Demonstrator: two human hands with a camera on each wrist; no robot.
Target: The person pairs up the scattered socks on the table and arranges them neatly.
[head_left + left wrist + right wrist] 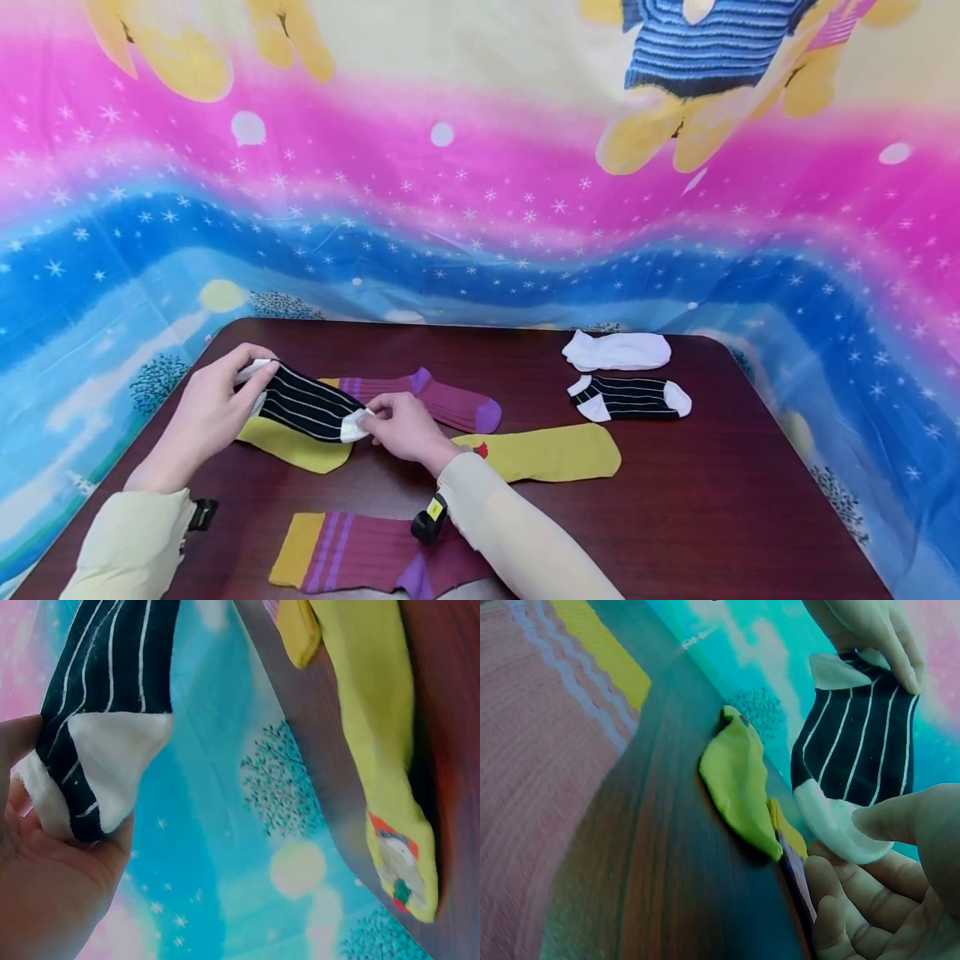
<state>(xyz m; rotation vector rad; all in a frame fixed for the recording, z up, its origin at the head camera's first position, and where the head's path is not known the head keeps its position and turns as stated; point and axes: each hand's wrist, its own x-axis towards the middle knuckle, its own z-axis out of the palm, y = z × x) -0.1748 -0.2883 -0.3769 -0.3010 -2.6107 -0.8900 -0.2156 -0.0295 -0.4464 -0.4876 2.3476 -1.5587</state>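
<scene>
Left hand (213, 398) grips a striped sock's (311, 406) cuff (46, 796), right hand (408, 427) pinches its toe (352, 427); likely light, limp, best held there.

Black fabric ankle sock (309, 403)'s got thin white pinstripes plus white heel and toe, while the nearest long ribbed maroon sock (378, 543) rocks purple bands (purple heel too) and a mustard cuff.

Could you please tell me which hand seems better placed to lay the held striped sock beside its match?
Probably the right hand: it pinches the held striped sock by its white toe and is nearer the matching sock. The left hand grips the cuff end, farther from it.
</scene>
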